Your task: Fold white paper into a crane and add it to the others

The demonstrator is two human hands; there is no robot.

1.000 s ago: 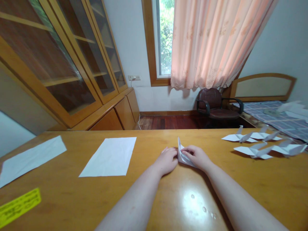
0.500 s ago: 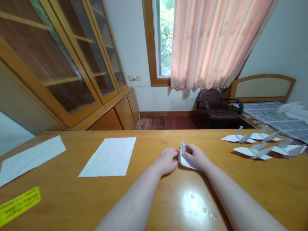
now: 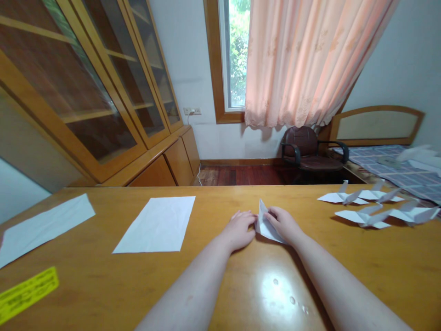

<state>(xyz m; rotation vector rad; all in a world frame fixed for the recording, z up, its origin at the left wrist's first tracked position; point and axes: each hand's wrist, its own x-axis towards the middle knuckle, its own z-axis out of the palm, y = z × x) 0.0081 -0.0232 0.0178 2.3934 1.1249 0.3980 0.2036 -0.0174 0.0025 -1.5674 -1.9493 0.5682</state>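
Observation:
A partly folded piece of white paper (image 3: 268,231) lies on the wooden table in front of me, with one pointed flap standing up. My right hand (image 3: 283,222) is closed on it from the right, thumb and fingers at the raised flap. On the other side, my left hand (image 3: 238,231) rests palm down on the tabletop, its fingers stretched out. Its fingertips reach the paper's left edge and seem to touch it. The right hand partly hides the folds.
To the left lie a flat white sheet (image 3: 156,225) and another white sheet (image 3: 48,226). Several folded paper birds (image 3: 367,216) stand at the table's right. A yellow label (image 3: 29,294) is at the near left. Beyond the table's far edge stands an office chair (image 3: 303,149).
The raised flap has tilted slightly and shows more of its face beside my right fingers. My left hand has barely moved.

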